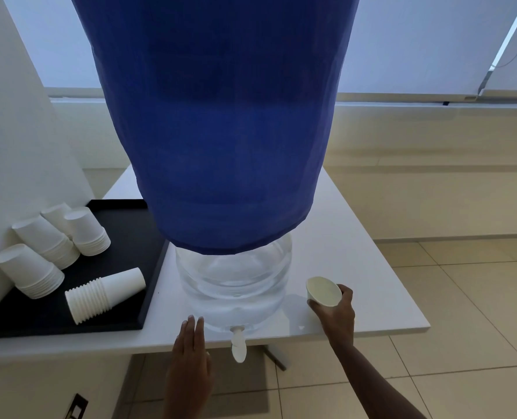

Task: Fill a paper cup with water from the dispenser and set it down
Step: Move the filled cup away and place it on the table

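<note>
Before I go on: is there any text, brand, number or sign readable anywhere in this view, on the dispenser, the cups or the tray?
None readable.
Blue cover on the dispenser: plain, no print.
Clear bottle and tap: no label visible.
Paper cup in the right hand: blank.
Cup stacks on the black tray: blank white.
Dark object on the floor: pale marks, too small to read.

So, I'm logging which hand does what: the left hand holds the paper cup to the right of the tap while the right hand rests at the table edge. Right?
Not quite: the hands are swapped. In the head view the right hand holds the paper cup to the right of the tap, and the left hand rests at the table edge.
</note>
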